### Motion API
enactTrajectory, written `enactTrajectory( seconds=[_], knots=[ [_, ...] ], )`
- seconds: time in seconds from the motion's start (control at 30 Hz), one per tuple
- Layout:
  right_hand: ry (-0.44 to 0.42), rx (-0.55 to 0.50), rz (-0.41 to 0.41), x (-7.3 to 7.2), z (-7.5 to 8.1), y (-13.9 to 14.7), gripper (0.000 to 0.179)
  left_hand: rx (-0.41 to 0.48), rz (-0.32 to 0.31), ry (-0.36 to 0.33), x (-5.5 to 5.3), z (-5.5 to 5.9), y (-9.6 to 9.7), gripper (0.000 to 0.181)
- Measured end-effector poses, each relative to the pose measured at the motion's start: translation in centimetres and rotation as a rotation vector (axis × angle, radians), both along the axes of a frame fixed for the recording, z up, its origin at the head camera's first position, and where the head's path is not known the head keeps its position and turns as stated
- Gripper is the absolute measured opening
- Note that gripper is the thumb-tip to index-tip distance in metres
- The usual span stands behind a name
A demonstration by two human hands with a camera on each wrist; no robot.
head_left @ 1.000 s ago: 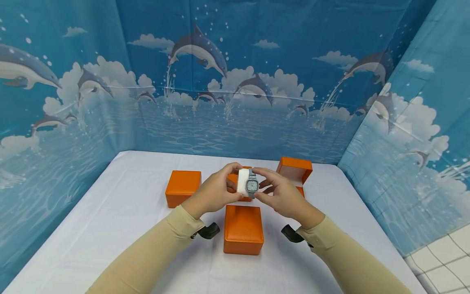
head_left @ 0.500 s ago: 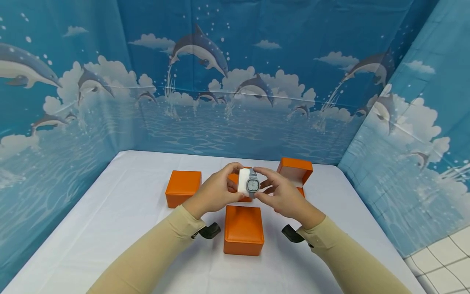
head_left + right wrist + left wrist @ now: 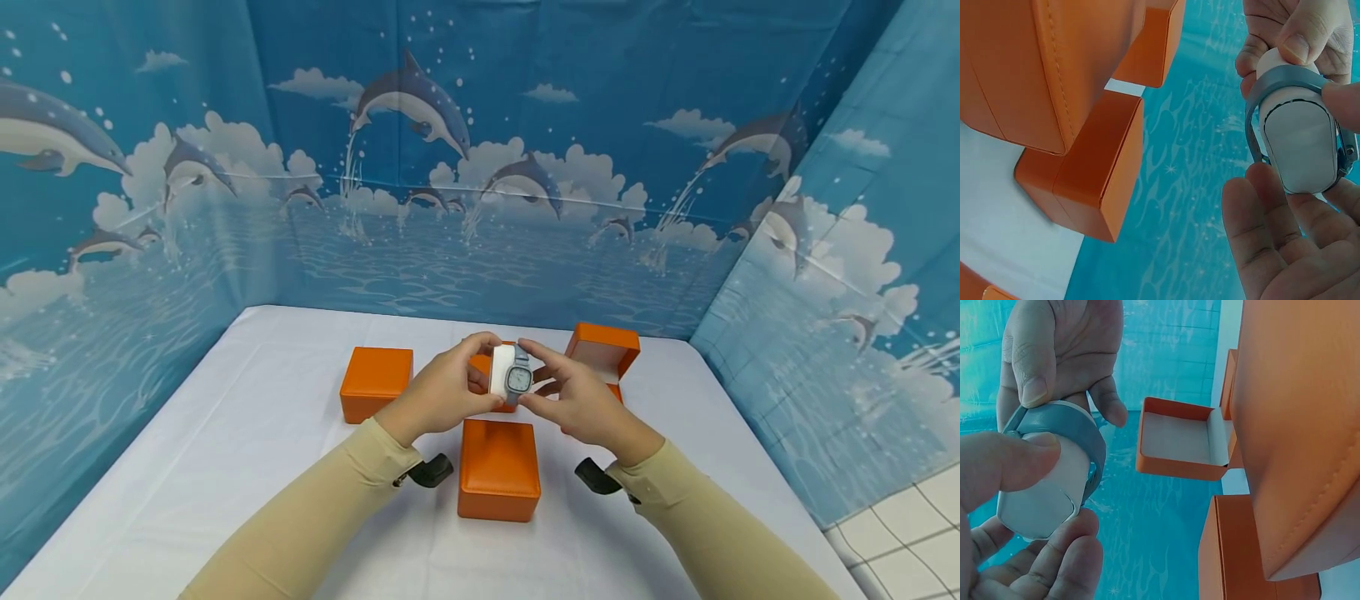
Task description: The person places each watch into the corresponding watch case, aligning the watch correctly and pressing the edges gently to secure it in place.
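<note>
Above the table both hands hold a square-faced watch (image 3: 518,379) with a grey-blue strap and its white watch cushion (image 3: 498,369). My left hand (image 3: 441,392) grips the cushion's left end between thumb and fingers. From the other side my right hand (image 3: 583,402) pinches the watch at its strap, thumb below and forefinger above. The strap (image 3: 1075,422) loops round one end of the cushion in the left wrist view. In the right wrist view the cushion (image 3: 1300,140) sticks out through the strap; the watch face is hidden there.
On the white table (image 3: 225,467) a closed orange box (image 3: 498,467) stands in front, another closed box (image 3: 375,375) at left. An orange box (image 3: 482,364) is partly hidden behind the hands. At back right an orange box (image 3: 606,337) has its lid up. A dolphin-print curtain (image 3: 480,250) hangs behind.
The watch and cushion have tilted slightly and shifted a little to the right in the head view. Both hands keep their hold; the boxes stay in place.
</note>
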State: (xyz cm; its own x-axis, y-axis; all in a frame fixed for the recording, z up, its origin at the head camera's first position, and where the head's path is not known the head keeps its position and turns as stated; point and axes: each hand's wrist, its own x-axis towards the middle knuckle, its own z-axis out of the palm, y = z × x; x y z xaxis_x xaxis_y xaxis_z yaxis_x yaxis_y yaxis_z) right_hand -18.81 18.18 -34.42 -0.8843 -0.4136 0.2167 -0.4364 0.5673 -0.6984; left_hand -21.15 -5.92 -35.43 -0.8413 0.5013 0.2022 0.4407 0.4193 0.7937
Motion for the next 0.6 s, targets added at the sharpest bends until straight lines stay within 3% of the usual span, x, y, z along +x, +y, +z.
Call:
enactTrajectory(
  seconds=[0.6],
  knots=[
    [0.043,0.015,0.023,0.13,-0.15,-0.06,0.079,-0.012,-0.004,-0.001,-0.02,0.00,0.14,0.077]
  ],
)
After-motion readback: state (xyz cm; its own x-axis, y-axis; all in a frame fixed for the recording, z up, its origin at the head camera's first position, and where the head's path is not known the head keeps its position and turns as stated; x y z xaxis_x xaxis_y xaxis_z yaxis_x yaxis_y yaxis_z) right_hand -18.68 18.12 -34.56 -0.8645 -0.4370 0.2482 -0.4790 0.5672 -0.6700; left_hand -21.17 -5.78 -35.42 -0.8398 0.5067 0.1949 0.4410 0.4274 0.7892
